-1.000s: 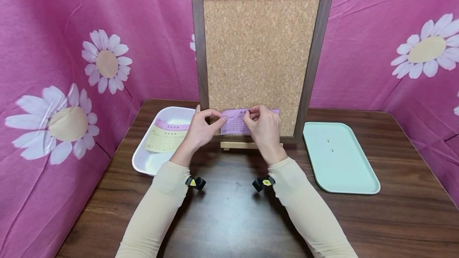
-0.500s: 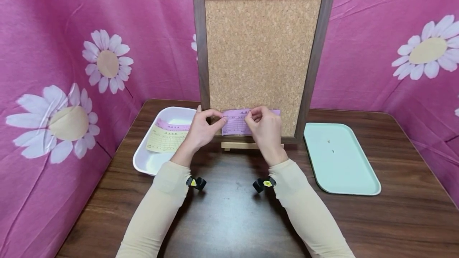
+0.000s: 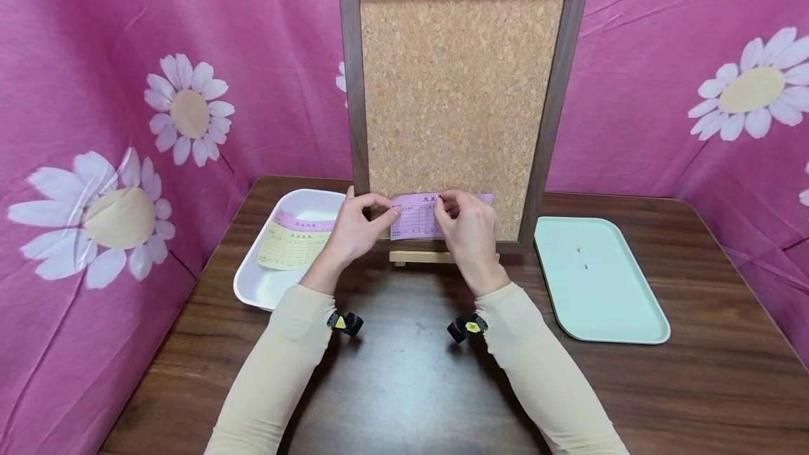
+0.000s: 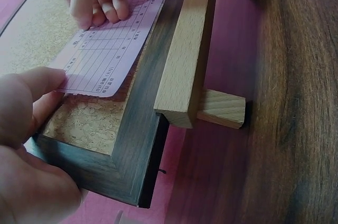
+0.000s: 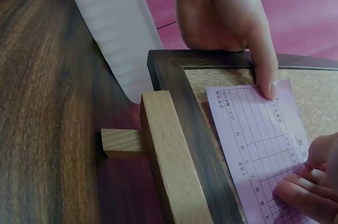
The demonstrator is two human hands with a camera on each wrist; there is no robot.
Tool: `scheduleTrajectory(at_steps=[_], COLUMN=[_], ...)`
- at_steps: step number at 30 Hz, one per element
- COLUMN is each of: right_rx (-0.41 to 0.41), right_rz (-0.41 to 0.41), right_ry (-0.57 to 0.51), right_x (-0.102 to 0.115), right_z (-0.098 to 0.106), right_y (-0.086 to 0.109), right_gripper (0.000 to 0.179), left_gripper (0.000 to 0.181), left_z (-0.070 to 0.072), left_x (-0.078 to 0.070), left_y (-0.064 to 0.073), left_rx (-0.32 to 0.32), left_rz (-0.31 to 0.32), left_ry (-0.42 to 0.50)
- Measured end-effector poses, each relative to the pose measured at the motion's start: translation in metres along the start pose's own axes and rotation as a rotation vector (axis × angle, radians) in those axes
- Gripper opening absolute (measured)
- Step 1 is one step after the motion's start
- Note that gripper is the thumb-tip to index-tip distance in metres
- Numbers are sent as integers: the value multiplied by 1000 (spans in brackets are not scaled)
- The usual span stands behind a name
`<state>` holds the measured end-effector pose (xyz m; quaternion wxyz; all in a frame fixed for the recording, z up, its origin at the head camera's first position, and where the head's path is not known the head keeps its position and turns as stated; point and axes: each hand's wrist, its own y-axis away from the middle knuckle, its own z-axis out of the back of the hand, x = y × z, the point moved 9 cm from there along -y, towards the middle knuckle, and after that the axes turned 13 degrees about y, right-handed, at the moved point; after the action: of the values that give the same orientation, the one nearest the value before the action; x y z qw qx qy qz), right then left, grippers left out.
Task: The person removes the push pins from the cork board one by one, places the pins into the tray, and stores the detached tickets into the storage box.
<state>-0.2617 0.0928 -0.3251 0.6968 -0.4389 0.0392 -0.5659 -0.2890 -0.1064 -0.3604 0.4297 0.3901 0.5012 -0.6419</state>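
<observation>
A pink receipt slip [image 3: 413, 218] lies against the lower part of the framed cork board [image 3: 461, 97]. My left hand [image 3: 357, 227] pinches the slip's left edge between thumb and index finger. In the left wrist view those fingertips [image 4: 55, 78] sit at the slip's edge, beside the board's dark frame. My right hand [image 3: 469, 230] has its thumb and index fingertip together at the slip's upper middle, pinching a tiny pin-like thing mostly hidden by the fingers. In the right wrist view its curled fingers [image 5: 306, 197] rest on the printed side of the slip.
The board stands on a light wooden easel [image 4: 185, 49] at the table's back. On the left, a white tray [image 3: 249, 286] holds a yellow slip [image 3: 292, 248] and pink paper [image 3: 305, 223]. Two tiny pieces lie on the mint green tray [image 3: 609, 300] at the right.
Both hands stay at the pink slip. The right hand's fingertips have shifted very slightly to the right, showing a little more of the slip's printed heading.
</observation>
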Motion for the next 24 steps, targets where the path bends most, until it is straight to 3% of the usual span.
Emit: scheduleTrajectory(at_steps=[24], right_rx=[45], right_rz=[-52], right_ry=[67], right_x=[2], right_z=[-2], right_y=[-5], right_gripper=[12], left_gripper=[11], left_z=[-1], left_x=[0], left_y=[0], left_rx=[7], left_rz=[-12], left_ry=[-7])
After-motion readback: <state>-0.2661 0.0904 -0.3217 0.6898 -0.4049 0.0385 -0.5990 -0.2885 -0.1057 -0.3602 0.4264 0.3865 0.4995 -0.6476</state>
